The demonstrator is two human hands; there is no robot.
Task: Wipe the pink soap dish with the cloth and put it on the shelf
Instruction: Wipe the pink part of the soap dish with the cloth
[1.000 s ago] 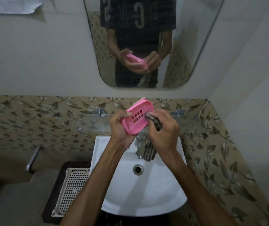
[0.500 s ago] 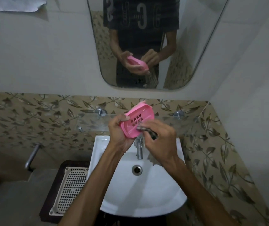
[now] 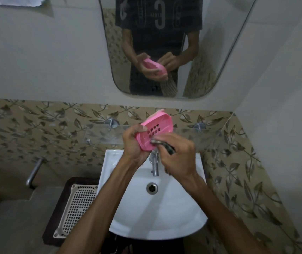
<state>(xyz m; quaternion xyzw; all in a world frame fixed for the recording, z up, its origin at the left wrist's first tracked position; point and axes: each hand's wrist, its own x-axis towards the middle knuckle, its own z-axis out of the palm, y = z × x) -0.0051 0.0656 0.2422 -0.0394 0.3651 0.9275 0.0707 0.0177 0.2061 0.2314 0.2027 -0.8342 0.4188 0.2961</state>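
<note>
The pink soap dish [image 3: 157, 130], oval with drain holes in its middle, is tilted up over the basin, its hollow side facing me. My left hand [image 3: 134, 143] grips its left end. My right hand [image 3: 178, 156] is closed on a dark striped cloth [image 3: 162, 144], which it presses against the dish's lower right rim; most of the cloth is hidden inside the fist. The glass shelf [image 3: 102, 136] runs along the tiled wall just behind the dish.
A white basin [image 3: 165, 217] with a chrome tap [image 3: 154, 165] lies under my hands. A white perforated basket [image 3: 77, 204] sits on a dark stand at the left. A mirror [image 3: 220, 43] hangs above, and a metal bar [image 3: 33, 172] juts out at the left.
My right hand with the cloth has moved down and left across the dish, from its right edge to its lower rim. The cloth's hanging tail is now bunched into the fist.
</note>
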